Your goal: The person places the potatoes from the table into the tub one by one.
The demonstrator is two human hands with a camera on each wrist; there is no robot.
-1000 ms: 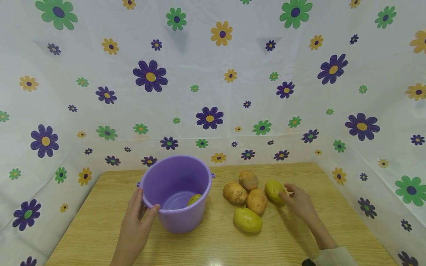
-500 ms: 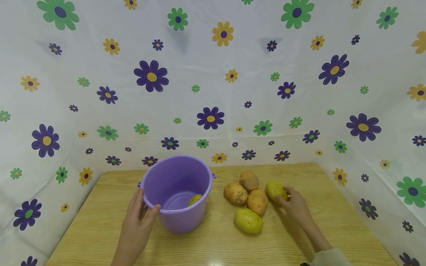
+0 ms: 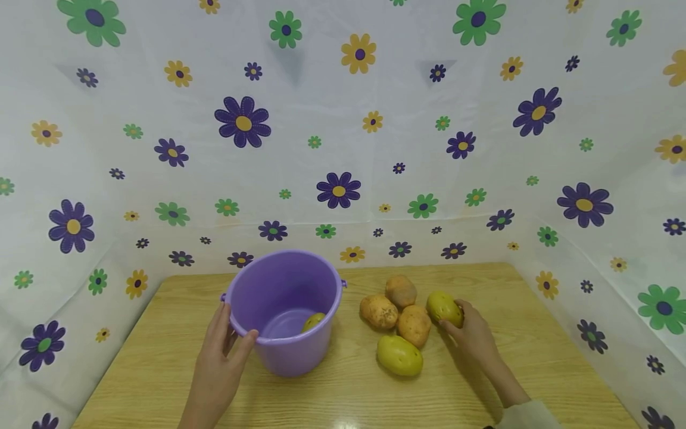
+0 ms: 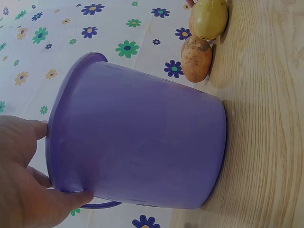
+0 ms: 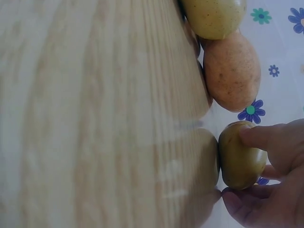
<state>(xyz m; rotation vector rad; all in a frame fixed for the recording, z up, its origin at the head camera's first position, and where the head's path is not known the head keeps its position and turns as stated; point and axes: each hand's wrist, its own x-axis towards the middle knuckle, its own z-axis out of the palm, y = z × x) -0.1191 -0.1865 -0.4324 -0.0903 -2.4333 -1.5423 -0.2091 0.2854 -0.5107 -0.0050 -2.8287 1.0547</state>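
My right hand [image 3: 474, 335] pinches yellow-green potato [image 3: 443, 308], at 3 o'clock of potato pile [image 3: 399, 322]; my left hand [image 3: 217, 363] grips purple bucket [image 3: 284, 310] rim at 9 o'clock.

Free room and obstacles on the wooden table [image 3: 482, 381]:

- Front strip, near edge: bare wood, passable across its width.
- Right of the potato cluster [image 3: 399, 325]: open wood, except where the right hand [image 3: 474, 333] and its forearm lie; that hand grips the green-yellow potato [image 3: 443, 307].
- Between purple bucket [image 3: 286, 310] and cluster: a lane of bare table; bucket wall on one side, brown potatoes on the other.
- Left of bucket: taken by the left hand [image 3: 220, 357], which grips the rim.
- Bucket mouth: open from above; one potato [image 3: 313, 322] inside.
- Back and sides: flowered cloth wall [image 3: 343, 149] closes them. Gap behind the bucket looks narrow, though the view is poor there.
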